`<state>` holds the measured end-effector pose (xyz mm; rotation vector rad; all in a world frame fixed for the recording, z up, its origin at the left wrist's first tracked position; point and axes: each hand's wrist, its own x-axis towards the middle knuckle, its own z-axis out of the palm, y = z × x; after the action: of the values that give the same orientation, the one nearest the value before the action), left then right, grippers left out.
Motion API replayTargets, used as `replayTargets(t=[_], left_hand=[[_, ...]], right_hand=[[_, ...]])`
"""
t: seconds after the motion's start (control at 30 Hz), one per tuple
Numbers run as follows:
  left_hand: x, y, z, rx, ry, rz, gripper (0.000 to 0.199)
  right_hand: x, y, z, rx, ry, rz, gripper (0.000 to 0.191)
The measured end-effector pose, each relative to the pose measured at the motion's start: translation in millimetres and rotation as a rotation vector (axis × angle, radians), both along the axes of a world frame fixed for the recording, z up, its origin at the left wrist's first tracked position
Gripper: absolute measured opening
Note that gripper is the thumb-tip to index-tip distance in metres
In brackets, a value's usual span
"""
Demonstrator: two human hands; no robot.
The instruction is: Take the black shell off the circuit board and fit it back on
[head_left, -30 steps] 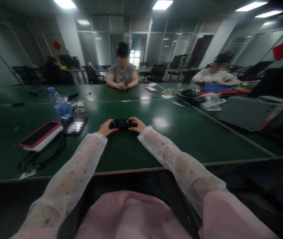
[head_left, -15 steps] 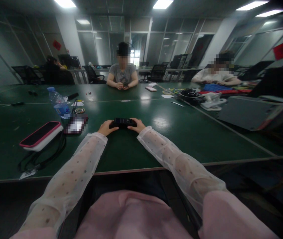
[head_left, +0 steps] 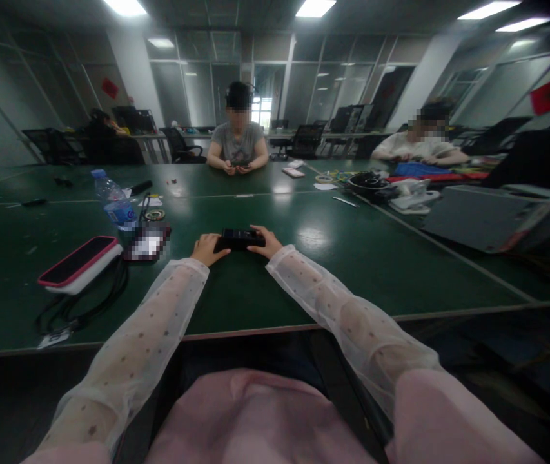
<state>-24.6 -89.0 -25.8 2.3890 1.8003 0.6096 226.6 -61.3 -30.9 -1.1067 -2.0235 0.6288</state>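
Between my hands, at the middle of the green table (head_left: 255,296), is a small black device with a dark screen (head_left: 240,240). My left hand (head_left: 207,248) grips its left end, thumb along the near side. The right end is held by my right hand (head_left: 267,241), with the thumb low in front and the index finger raised near the top edge. Faint marks show on the screen, too small to read. Whether the device touches the tabletop, I cannot tell.
To the left are a water bottle (head_left: 115,203), a blurred-out phone (head_left: 147,242), a white case with a pink-rimmed black top (head_left: 81,264) and a black cord (head_left: 105,299). A grey box (head_left: 478,216) stands at the right. A person (head_left: 237,142) sits opposite, another (head_left: 417,148) farther right.
My right index finger has lifted slightly off the device's top. My left fingers have shifted a little. The person opposite has lowered their hands and what they hold.
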Motion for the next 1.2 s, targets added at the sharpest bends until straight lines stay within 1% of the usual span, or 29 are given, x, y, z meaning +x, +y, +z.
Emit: replayTargets(t=[0.2,0.43,0.57,0.7,0.77,0.87,0.93,1.0,1.1,1.2], left_hand=[[2.2,-3.4,3.3,-0.015,0.018,0.003,0.059],[3.7,-5.9,7.7,-0.044,0.045,0.006,0.059],[4.6,-6.3,7.8,-0.050,0.070,0.024,0.059],[3.8,-5.1,5.3,-0.034,0.073,0.017,0.057],[3.0,-4.3,3.8,-0.021,0.069,0.010,0.057],[1.9,-3.3,2.0,-0.005,0.066,-0.002,0.057],[1.7,-3.0,1.4,-0.003,0.067,-0.007,0.056],[1.8,-2.9,1.3,-0.002,0.068,-0.002,0.056],[2.0,-3.2,1.9,-0.005,0.065,0.002,0.055],[2.1,-3.7,3.3,-0.019,0.059,-0.006,0.056]], right_hand=[[-1.3,0.5,-2.4,0.001,0.041,-0.021,0.058],[0.4,2.3,-2.5,-0.021,0.123,0.001,0.052],[-0.7,1.8,-0.4,-0.044,0.215,0.017,0.050],[-2.6,4.3,4.8,-0.052,0.348,0.010,0.058],[-0.9,9.6,6.6,-0.040,0.422,-0.047,0.061],[6.7,20.7,5.5,0.020,0.477,-0.227,0.063],[13.9,27.0,2.3,0.076,0.441,-0.378,0.063],[20.6,30.6,-1.2,0.153,0.338,-0.484,0.060],[26.4,31.2,-4.3,0.231,0.178,-0.536,0.053],[26.8,28.9,-4.3,0.250,0.082,-0.546,0.053]])
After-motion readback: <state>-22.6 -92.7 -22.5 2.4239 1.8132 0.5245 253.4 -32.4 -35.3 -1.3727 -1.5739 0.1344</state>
